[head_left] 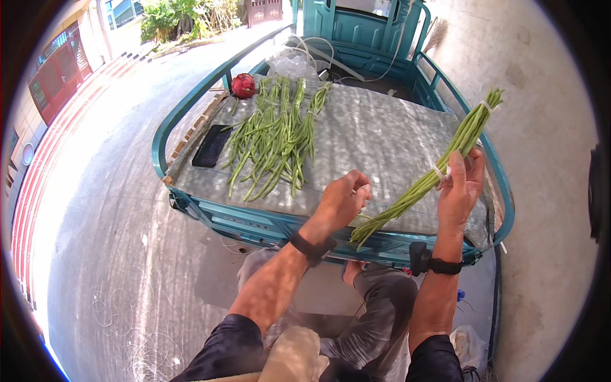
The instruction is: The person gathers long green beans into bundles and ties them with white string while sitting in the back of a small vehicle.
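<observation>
My right hand (462,184) is closed round a long, slim bundle of green long beans (414,195), held slantwise over the right side of the board. White ties circle the bundle near its top end and beside my fingers. Left of it, my left hand (347,196) hovers above the board's front part with its fingers curled together; what they pinch, if anything, is too small to make out. Several more bunches of long beans (275,143) lie fanned out on the board's left half, tied near their far ends.
The grey board (375,127) rests across the bed of a teal cargo tricycle (503,191) with raised side rails. On it are a dark phone (211,146), a red dragon fruit (243,86) and a clear plastic bag (289,65). Thin string (149,356) lies tangled on the ground.
</observation>
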